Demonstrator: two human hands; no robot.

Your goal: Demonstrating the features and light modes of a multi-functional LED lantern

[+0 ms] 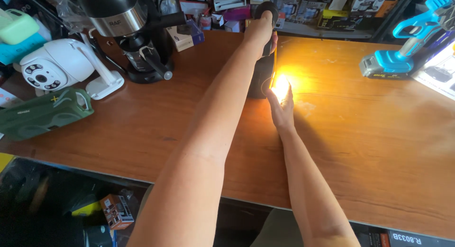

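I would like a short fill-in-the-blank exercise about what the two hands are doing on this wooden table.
1. The left hand grips the top of a dark lamp that stands on the ____ table.
2. The right hand touches the lamp's lower end, where the light glows ____.
3. A white security camera stands on the table to the ____ of the coffee machine.

Missing words: wooden; yellow; left

bare tabletop [379, 147] right, coffee machine [137, 33], white camera [52, 67], green speaker [42, 113] crowding left
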